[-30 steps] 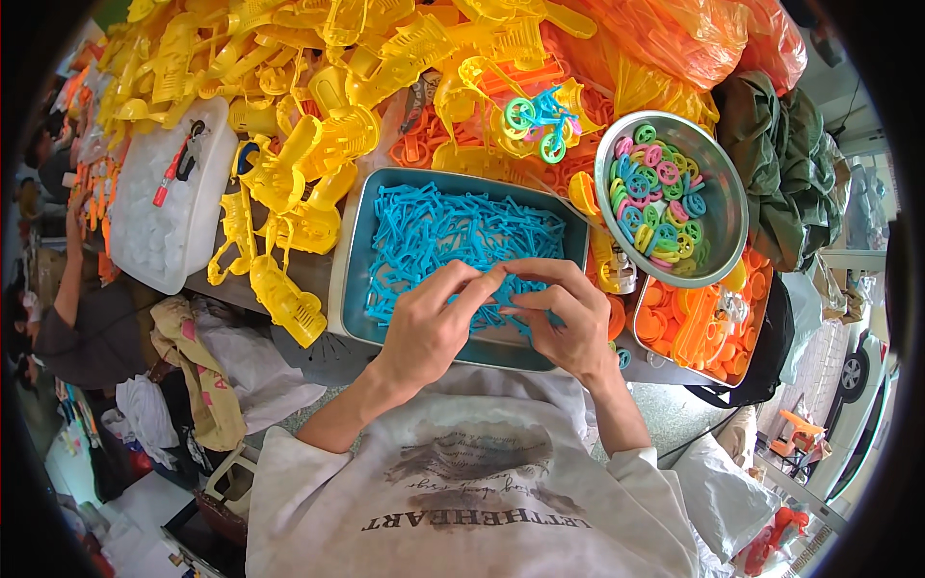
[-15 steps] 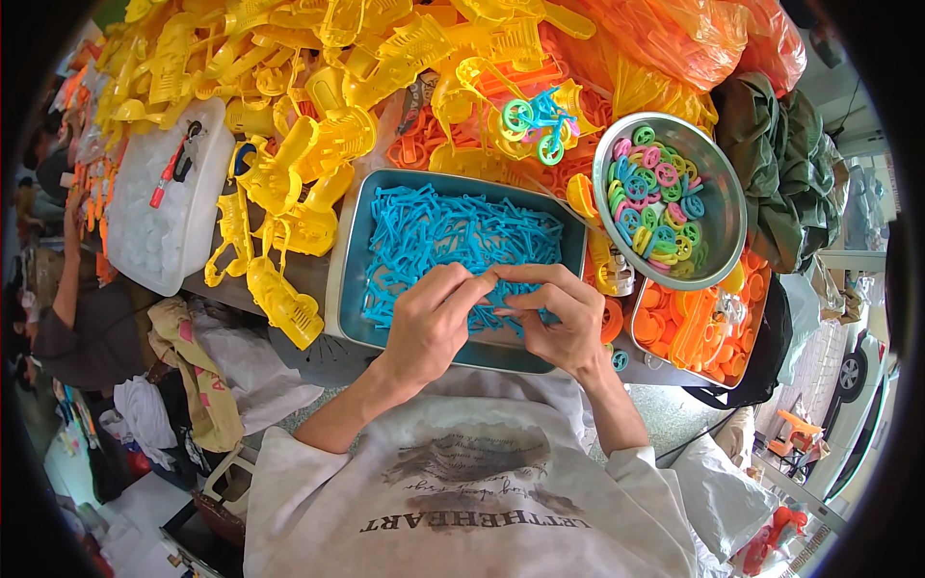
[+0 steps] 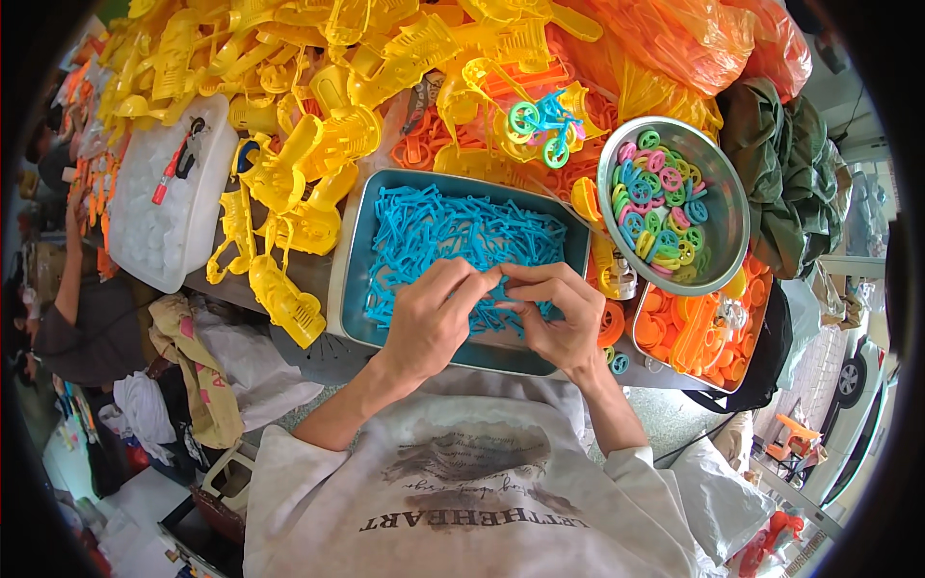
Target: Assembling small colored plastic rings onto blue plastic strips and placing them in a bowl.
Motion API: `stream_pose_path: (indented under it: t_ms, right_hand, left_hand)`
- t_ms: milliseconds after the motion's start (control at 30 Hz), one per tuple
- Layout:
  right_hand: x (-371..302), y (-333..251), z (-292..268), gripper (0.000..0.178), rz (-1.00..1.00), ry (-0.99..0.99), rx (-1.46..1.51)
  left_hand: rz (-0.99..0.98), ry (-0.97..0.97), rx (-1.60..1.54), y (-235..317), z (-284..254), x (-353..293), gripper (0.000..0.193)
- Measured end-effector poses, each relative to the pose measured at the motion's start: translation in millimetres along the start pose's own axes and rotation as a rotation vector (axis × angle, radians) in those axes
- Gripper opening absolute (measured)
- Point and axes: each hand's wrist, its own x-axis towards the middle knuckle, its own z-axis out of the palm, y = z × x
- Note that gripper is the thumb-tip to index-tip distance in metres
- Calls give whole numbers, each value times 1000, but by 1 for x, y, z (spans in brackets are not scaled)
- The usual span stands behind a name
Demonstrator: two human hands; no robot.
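Closely, left fingers [image 3: 476, 288] and right fingers [image 3: 541, 274] meet, grip unclear; long blue pieces [image 3: 424, 226] point every way.

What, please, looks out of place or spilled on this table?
A small blue wheel lies loose near the front edge of the table, beside the right hand. It looks odd because many similar wheels sit together in the metal bowl.

Upside-down black block capitals [image 3: 477, 521] and smaller cursive lines [image 3: 472, 474] on a white T-shirt [image 3: 462, 554], pink lettering [image 3: 220, 385] on beige cloth [image 3: 193, 352]
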Motion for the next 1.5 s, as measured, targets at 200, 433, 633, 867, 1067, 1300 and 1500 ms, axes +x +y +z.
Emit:
stream_pose_path:
  t_ms: [200, 433, 633, 867, 1067, 1300, 1500]
  right_hand:
    - [-4, -12, -1, 26, 252, -10, 58]
    - [1, -16, -3, 33, 532, -61, 312]
    - [-4, -2, -5, 25, 466, -101, 202]
    - [-5, 3, -2, 17, 443, 288, 540]
    - [-8, 3, 0, 17, 468, 236, 513]
    - [-7, 5, -1, 16, 468, 222, 469]
    - [-6, 4, -2, 18, 476, 204, 470]
  left_hand:
    - [34, 2, 20, 1, -7, -3, 38]
    - [72, -48, 29, -3, -5, -5, 36]
    - [-434, 139, -169, 4, -8, 16, 23]
    - [-261, -118, 2, -20, -6, 30, 12]
    - [-158, -337, 260, -21, 27, 37, 18]
    - [-178, -431, 338, -27, 27, 48, 17]
    - [-369, -229, -67, -29, 15, 45, 18]
